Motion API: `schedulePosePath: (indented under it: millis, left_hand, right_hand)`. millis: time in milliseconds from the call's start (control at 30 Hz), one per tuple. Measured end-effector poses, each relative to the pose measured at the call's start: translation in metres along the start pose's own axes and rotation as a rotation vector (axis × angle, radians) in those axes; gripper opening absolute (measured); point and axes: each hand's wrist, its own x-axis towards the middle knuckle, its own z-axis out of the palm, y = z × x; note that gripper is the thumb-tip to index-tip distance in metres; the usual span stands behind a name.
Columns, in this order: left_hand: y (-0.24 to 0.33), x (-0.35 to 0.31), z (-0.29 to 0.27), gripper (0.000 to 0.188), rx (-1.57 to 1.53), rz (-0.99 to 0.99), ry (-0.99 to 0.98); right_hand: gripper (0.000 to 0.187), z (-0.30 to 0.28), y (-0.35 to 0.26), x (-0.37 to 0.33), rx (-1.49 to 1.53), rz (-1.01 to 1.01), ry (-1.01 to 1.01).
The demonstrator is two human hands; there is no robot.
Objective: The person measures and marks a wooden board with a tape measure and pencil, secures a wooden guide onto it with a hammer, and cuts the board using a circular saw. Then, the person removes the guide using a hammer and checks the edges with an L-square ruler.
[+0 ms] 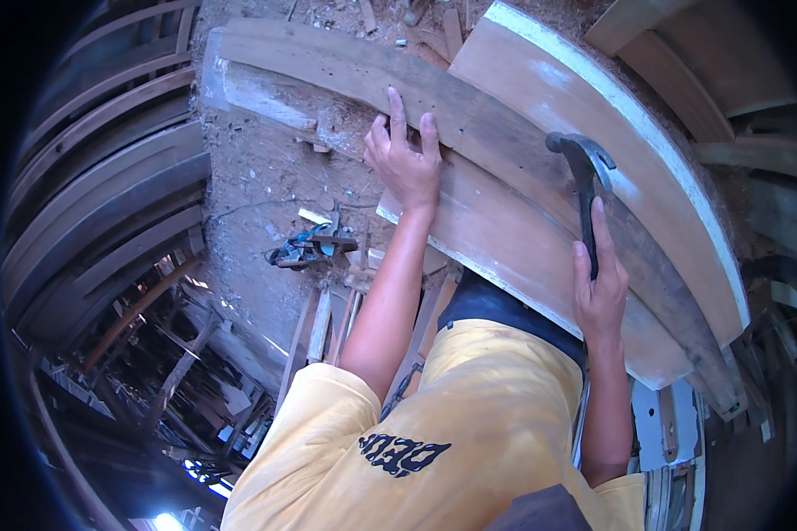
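Note:
A long, worn grey-brown plank (336,66) lies across a broad light-brown wooden board (505,221) with pale, whitish edges. My left hand (406,168) rests at the plank's near edge, its fingers apart, two of them stretched over the wood. Some of its other fingers are partly curled, and I see nothing held in them. In my right hand (602,301), a claw hammer (583,173) is gripped by its dark handle. The hammer's head is over the plank, to the right of my left hand; whether it touches the wood I cannot tell.
A teal and black power tool (310,246) lies on the dusty ground at the left. Curved timbers (106,150) line the far left side. More wooden boards (673,84) stand at the upper right. Wood scraps (452,34) are scattered beyond the plank.

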Motion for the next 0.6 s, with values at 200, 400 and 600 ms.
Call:
schedulePosePath:
  millis: [200,400,600]
  left_hand:
    - [-0.004,-0.001,0.002,0.065,0.009,0.008,0.004]
    - [-0.008,0.0,0.003,0.066,0.012,0.019,0.013]
    - [-0.004,0.001,0.0,0.061,-0.007,0.009,0.028]
  right_hand:
    - [0.059,-0.001,-0.01,0.023,-0.027,0.026,-0.091]
    - [0.06,-0.002,-0.016,0.028,-0.083,0.113,-0.128]
    - [0.06,0.006,-0.018,0.027,-0.105,0.002,-0.07]
